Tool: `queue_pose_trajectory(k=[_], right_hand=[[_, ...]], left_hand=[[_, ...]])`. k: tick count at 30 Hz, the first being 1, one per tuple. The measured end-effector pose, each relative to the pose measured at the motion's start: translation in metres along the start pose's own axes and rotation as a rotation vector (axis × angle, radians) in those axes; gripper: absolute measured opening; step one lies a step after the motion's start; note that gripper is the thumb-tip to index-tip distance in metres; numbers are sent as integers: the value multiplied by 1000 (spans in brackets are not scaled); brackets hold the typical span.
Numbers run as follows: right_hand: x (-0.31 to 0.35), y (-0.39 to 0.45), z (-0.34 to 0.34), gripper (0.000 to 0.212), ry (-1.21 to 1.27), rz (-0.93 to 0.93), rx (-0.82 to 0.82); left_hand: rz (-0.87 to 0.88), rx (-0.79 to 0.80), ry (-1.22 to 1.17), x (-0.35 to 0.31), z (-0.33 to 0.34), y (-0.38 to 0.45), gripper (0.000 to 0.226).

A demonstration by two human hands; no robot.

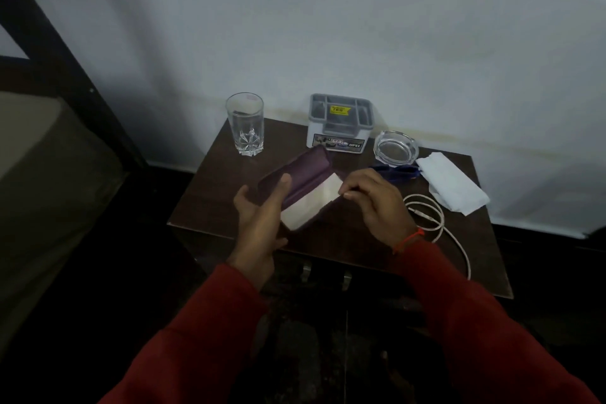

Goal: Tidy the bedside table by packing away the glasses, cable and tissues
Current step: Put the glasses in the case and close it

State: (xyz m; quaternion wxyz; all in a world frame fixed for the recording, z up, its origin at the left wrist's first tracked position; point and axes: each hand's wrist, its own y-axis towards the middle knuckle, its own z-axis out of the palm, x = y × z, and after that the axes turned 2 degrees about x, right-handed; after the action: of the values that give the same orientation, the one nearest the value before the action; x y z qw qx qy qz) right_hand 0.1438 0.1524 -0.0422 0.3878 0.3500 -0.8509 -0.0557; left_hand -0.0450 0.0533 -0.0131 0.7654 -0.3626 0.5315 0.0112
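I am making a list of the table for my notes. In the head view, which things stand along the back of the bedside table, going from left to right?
drinking glass → grey organiser box → glass ashtray → white tissues

Dark wood-look table (344, 239), clear cut-glass tumbler (245, 123) and ashtray (395, 147), soft white paper tissues (452, 184).

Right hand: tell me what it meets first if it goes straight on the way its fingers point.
Likely the open purple glasses case: the right hand points left at its pale lining, fingertips already at the edge. Depth is unclear.
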Motion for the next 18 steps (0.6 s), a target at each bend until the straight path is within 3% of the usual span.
queue_pose_trajectory(k=[4,6,9,13,15,18], right_hand=[[2,0,-2,13,133,-52,59],[-7,-1,-3,20,132,32,27],[-18,-1,1,26,-65,63,-80],[-21,10,5,28,27,134,-323],[-37,11,0,27,-86,254,-410],[-63,4,-2,41,-456,568,-159]], left_hand=[[23,-18,-193,2,2,5,34],[41,21,-231,5,6,8,24],[93,80,-196,12,16,8,20],[97,17,-171,17,20,8,20],[95,-21,-183,16,16,11,18],[103,-30,-202,13,11,13,18]])
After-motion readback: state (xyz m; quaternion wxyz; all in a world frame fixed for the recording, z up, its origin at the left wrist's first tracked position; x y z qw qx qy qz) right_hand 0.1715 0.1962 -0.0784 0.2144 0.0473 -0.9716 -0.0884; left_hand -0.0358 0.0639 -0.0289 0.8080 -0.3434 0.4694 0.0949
